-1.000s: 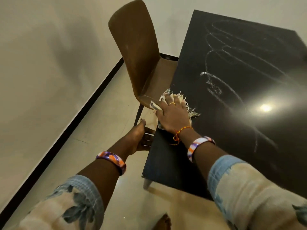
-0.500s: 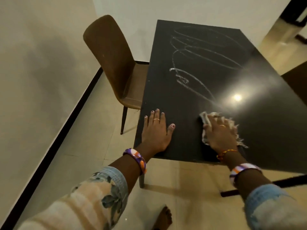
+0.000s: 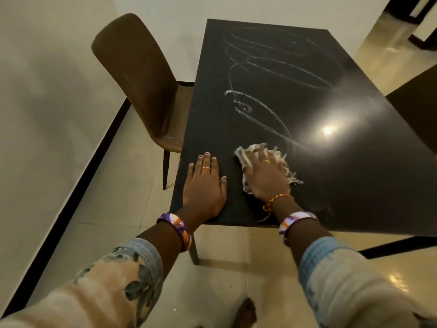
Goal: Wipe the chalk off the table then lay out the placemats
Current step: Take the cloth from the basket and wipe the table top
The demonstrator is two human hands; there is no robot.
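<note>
A black table (image 3: 354,185) carries looping white chalk lines (image 3: 260,107) across its middle and far half. My left hand (image 3: 204,183) lies flat on the near left corner, fingers straight. Beside it, my right hand (image 3: 266,178) presses a pale fringed cloth (image 3: 248,151) onto the tabletop, fingers spread over it. The cloth's fringe sticks out past the fingertips and to the right. The chalk's nearest loop ends just beyond the cloth. No placemats are in view.
A brown chair (image 3: 142,79) stands at the table's left side, close to the wall. Another dark chair (image 3: 418,102) shows at the right edge. A table leg (image 3: 194,252) stands below my left wrist. My bare foot (image 3: 246,313) is on the tiled floor.
My left hand rose from below the table's edge and lies flat on the corner. My right hand slid the cloth from the left edge toward the middle, then back leftward near my left hand.
</note>
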